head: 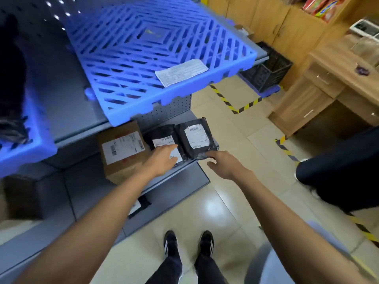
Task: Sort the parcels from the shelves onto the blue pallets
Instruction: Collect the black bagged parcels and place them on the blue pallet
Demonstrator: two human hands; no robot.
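Seen from the head camera, a person leans over a grey metal shelf (174, 177) where three parcels lie in a row under a blue pallet (155, 58) that sits on the tier above. The left hand (162, 160) reaches forward with fingers straight, flat on the white label of the middle black parcel (162, 138), gripping nothing. The right hand (221, 162) hangs relaxed and open, its fingertips at the near edge of the right black parcel (196, 138); whether they touch the wrapping cannot be told. A brown cardboard box (121, 148) lies just left of the black parcels on the same shelf. A loose paper slip (181, 71) rests on the pallet's grid. A second blue pallet (26, 148) juts out at the far left. On the tiled floor beyond, yellow-black tape (231, 103) marks a corner near a wooden desk (328, 87).
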